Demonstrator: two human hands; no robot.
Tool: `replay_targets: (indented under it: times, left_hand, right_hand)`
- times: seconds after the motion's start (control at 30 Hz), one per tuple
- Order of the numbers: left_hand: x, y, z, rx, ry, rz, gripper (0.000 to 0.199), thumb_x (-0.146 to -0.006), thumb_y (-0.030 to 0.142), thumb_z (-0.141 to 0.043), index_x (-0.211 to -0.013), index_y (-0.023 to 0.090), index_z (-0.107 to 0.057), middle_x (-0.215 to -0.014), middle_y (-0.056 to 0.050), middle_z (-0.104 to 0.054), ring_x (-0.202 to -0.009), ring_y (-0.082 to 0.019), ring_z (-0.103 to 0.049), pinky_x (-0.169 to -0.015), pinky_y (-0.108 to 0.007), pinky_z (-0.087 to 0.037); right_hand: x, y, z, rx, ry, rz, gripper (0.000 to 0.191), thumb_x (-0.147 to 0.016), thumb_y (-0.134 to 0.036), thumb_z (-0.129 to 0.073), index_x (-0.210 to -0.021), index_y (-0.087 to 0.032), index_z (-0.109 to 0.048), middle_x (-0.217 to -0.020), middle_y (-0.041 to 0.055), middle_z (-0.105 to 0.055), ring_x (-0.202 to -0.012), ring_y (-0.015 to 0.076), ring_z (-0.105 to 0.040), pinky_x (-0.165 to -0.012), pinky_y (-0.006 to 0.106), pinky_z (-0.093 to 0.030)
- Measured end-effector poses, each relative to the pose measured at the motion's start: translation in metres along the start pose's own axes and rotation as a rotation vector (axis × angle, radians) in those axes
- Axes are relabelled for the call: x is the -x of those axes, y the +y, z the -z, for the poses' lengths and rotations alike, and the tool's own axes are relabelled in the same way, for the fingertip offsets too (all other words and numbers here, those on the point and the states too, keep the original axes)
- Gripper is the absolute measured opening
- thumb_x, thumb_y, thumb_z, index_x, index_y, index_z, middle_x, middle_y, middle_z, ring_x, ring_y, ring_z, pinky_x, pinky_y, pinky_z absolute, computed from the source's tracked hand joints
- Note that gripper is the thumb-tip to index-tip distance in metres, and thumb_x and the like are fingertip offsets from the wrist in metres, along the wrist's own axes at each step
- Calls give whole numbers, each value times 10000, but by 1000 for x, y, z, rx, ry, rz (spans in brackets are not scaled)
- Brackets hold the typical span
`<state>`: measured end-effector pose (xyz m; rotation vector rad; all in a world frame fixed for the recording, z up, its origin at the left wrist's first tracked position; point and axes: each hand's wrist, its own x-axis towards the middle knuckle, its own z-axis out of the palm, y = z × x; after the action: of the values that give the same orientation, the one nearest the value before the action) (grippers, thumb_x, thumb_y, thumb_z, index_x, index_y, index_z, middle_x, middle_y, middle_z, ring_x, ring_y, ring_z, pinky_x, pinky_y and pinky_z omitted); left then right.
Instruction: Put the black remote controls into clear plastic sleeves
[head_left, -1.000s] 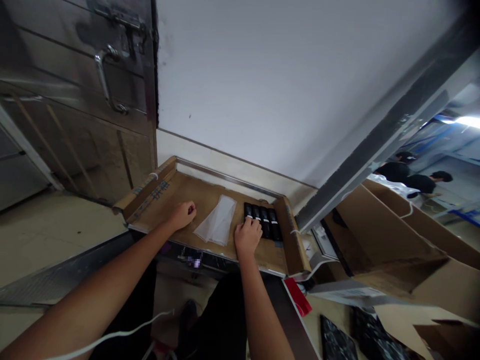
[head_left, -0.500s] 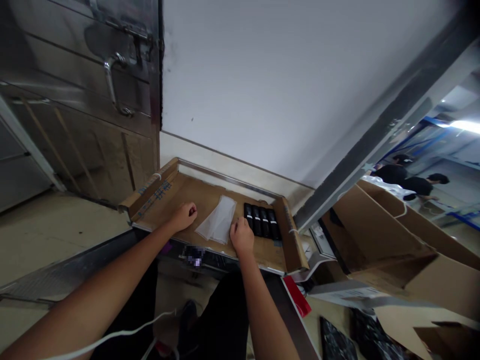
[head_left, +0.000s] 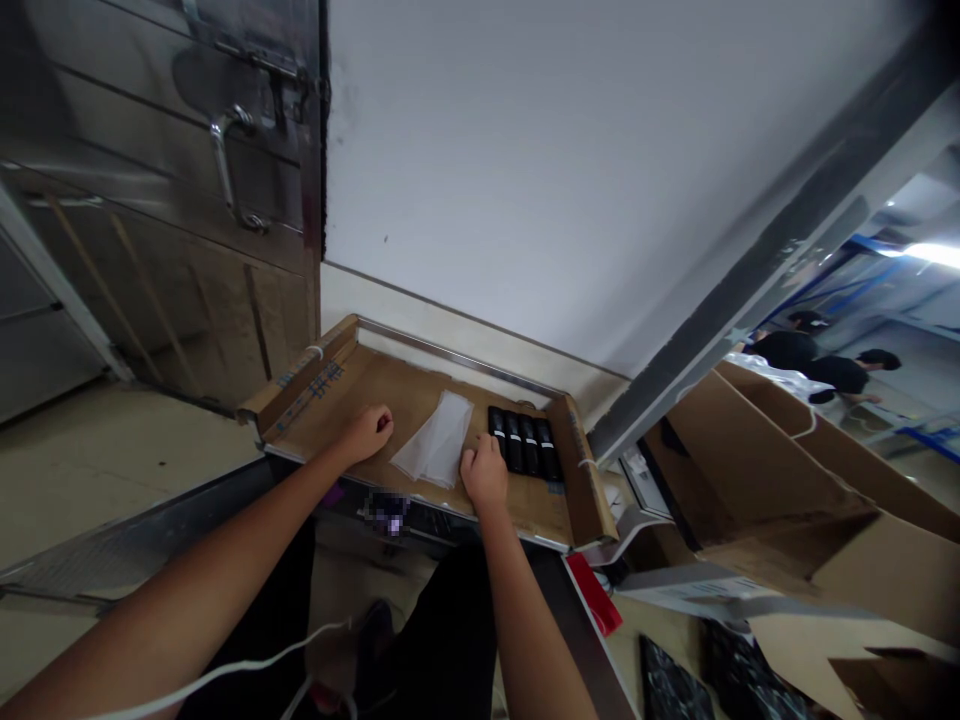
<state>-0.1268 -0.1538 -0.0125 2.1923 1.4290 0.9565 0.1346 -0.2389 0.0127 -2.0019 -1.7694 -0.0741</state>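
My left hand [head_left: 366, 434] rests curled in a loose fist on the cardboard-lined work surface [head_left: 390, 378], with nothing visible in it. Thin, translucent white bags [head_left: 437, 438] lie flat between my two hands. Just right of them, my right hand [head_left: 484, 472] is also curled closed on the cardboard, and nothing shows in its fingers. Several black cylindrical items with white bands [head_left: 531, 446] lie side by side in a row beyond and to the right of my right hand, close to its knuckles.
Raised cardboard edges [head_left: 589, 470] border the surface. Large open cardboard boxes [head_left: 757, 480] stand at the right. A metal door with a handle [head_left: 225, 170] is at the left. Two people in dark clothes [head_left: 836, 372] are in the right background. A white cable [head_left: 247, 665] crosses low in front.
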Motion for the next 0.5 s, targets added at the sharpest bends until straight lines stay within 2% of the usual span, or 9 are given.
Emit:
replay_targets:
  times: [0.27, 0.5]
  left_hand:
    - [0, 1, 1, 13, -5, 11, 96, -852, 197, -545, -766, 190, -588, -757, -28, -636, -743, -173, -553, -717, -293, -376]
    - [0, -1, 1, 2, -5, 16, 94, -850, 193, -537, -775, 189, -593, -763, -30, -637, -752, -173, -552, -732, -302, -383]
  right_hand:
    - [-1, 7, -6, -64, 64, 51, 338, -853, -91, -482, -1174, -156, -562, -1177, 131, -537, -886, 211, -585, -743, 291, -459]
    - [-3, 17, -13, -159, 72, 128, 196, -843, -65, -445, -931, -193, -564, -948, 60, -553, -849, 197, -536, -784, 287, -429]
